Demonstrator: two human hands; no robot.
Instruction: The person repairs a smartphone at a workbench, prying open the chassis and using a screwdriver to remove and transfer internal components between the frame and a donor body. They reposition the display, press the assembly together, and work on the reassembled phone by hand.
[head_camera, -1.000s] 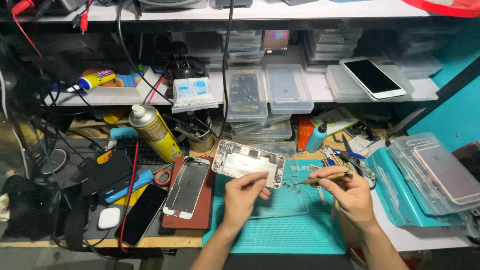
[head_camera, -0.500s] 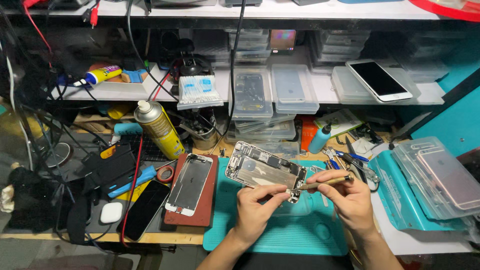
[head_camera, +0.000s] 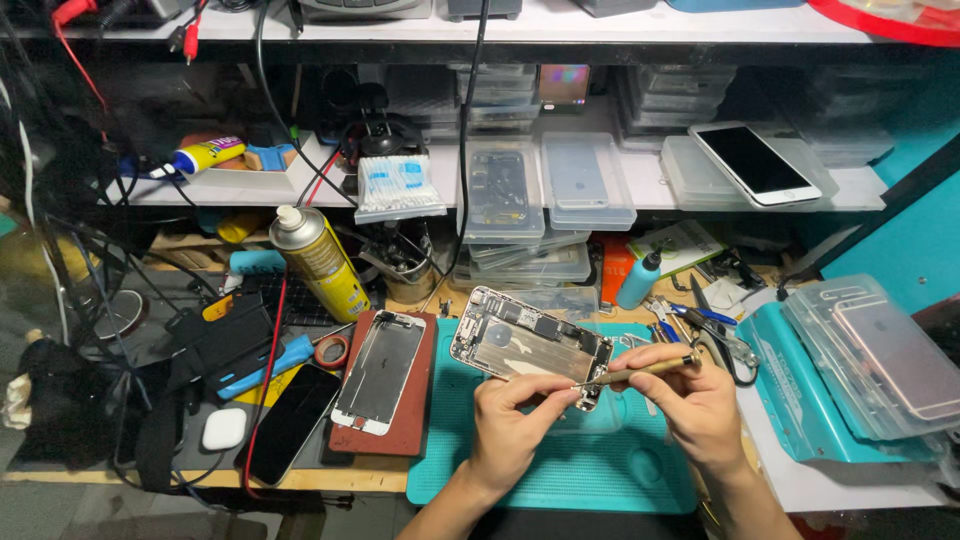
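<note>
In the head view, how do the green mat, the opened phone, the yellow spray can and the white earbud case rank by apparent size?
1. green mat
2. opened phone
3. yellow spray can, close to the phone, so unsure
4. white earbud case

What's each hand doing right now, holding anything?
Left hand: closed, gripping the lower edge of the opened phone body.
Right hand: closed on a slim screwdriver, tip at the phone's lower corner.

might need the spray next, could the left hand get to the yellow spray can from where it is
Probably yes, once it lets go: the left hand is holding the opened phone, and the spray can stands upright beyond the red pad, with nothing tall between them.
</note>
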